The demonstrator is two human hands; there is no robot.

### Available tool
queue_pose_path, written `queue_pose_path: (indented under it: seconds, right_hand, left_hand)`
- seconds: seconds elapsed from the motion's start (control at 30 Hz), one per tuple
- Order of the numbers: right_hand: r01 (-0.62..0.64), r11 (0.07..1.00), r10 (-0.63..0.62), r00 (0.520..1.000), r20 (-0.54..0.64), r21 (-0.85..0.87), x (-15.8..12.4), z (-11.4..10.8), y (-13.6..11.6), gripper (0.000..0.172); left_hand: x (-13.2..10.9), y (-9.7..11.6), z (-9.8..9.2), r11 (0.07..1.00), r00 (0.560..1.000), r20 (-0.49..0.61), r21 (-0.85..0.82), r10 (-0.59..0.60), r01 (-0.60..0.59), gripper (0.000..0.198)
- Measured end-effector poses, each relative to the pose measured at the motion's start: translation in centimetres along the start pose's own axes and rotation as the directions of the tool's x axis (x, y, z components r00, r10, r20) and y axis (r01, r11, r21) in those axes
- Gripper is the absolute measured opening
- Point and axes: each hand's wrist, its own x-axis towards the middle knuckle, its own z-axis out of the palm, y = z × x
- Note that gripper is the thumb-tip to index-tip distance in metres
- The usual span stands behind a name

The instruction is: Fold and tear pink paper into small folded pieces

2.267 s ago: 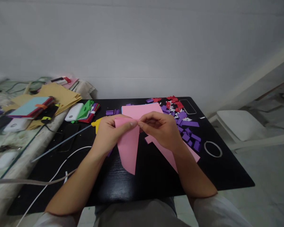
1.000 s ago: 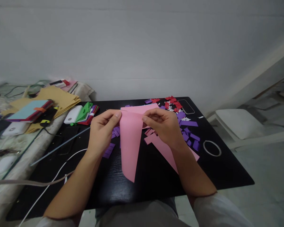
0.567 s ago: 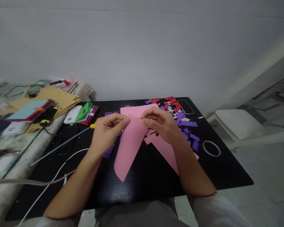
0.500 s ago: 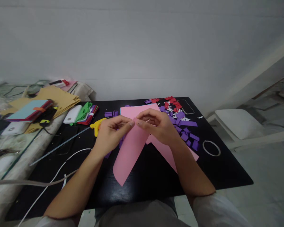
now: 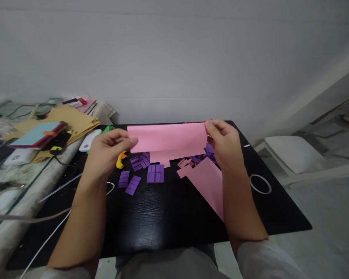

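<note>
Both hands hold a long pink paper strip (image 5: pixel 168 138) stretched out level above the black table (image 5: pixel 163 217). My left hand (image 5: pixel 106 153) pinches its left end and my right hand (image 5: pixel 225 145) pinches its right end. Under the strip lie several small purple paper pieces (image 5: pixel 155 173), small pink scraps (image 5: pixel 184 170) and a larger pink sheet (image 5: pixel 209 182) that runs under my right forearm. A yellow-handled tool (image 5: pixel 120 159) shows just below my left hand.
A thin white ring (image 5: pixel 261 183) lies on the table to the right. White cables (image 5: pixel 43 217) cross the left side. Left of the table are brown envelopes (image 5: pixel 72 118), a blue notebook (image 5: pixel 35 133) and a white device (image 5: pixel 88 141). A white seat (image 5: pixel 293 149) stands beyond the right edge.
The pink strip hung down from my fingertips, held close together at its top. Now my hands have moved apart and raised it, turning it sideways so it spans between them.
</note>
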Motion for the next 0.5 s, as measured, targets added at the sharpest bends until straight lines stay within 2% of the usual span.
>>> queue_pose_path:
  seconds: [0.07, 0.1, 0.13, 0.17, 0.2, 0.23, 0.27, 0.33, 0.37, 0.43, 0.5]
  right_hand:
    - [-0.051, 0.992, 0.076, 0.973, 0.217, -0.119, -0.1, -0.4, -0.3, 0.017]
    - [-0.056, 0.974, 0.135, 0.923, 0.361, -0.219, -0.3, -0.6, -0.4, 0.017]
    - [-0.036, 0.945, 0.204, 0.842, 0.5, -0.326, -0.4, -0.7, -0.6, 0.017]
    - [0.003, 0.911, 0.271, 0.748, 0.606, -0.412, -0.6, -0.7, -0.7, 0.016]
    - [0.042, 0.887, 0.313, 0.677, 0.666, -0.46, -0.8, -0.6, -0.7, 0.014]
    - [0.068, 0.88, 0.317, 0.653, 0.688, -0.47, -1.0, -0.3, -0.7, 0.013]
    - [0.067, 0.894, 0.285, 0.677, 0.679, -0.442, -1.3, 0.1, -0.6, 0.015]
    - [0.025, 0.954, 0.16, 0.801, 0.577, -0.299, -1.8, 1.5, -0.1, 0.026]
    - [0.002, 0.981, 0.105, 0.838, 0.535, -0.195, -2.2, 2.3, 0.1, 0.032]
    - [-0.077, 0.996, 0.092, 0.843, 0.53, -0.051, -2.8, 3.8, 0.6, 0.047]
    - [-0.14, 0.99, 0.101, 0.829, 0.55, 0.029, -3.4, 4.8, 0.9, 0.053]
  left_hand:
    - [0.2, -0.3, 0.4, 0.989, 0.982, -0.186, -0.137, 0.027, -0.053, 0.014]
    - [0.2, -0.4, 0.7, 0.983, 0.968, -0.247, -0.166, 0.038, -0.081, 0.013]
    - [0.2, -0.5, 1.0, 0.981, 0.96, -0.275, -0.165, 0.052, -0.1, 0.012]
    - [0.1, -0.6, 1.3, 0.985, 0.961, -0.269, -0.138, 0.066, -0.106, 0.011]
    - [0.0, -0.7, 1.5, 0.991, 0.97, -0.232, -0.094, 0.076, -0.101, 0.011]
    - [-0.2, -0.7, 1.7, 0.995, 0.981, -0.173, -0.041, 0.083, -0.091, 0.012]
    - [-0.5, -0.7, 2.0, 0.996, 0.991, -0.105, 0.012, 0.086, -0.085, 0.013]
    - [-1.0, -0.5, 2.6, 0.992, 0.996, 0.027, 0.095, 0.083, -0.085, 0.015]
    - [-1.3, -0.4, 3.0, 0.989, 0.993, 0.077, 0.115, 0.085, -0.094, 0.015]
    - [-1.9, -0.2, 3.8, 0.985, 0.985, 0.151, 0.133, 0.087, -0.107, 0.015]
    - [-2.3, -0.1, 4.3, 0.984, 0.978, 0.188, 0.139, 0.087, -0.114, 0.016]
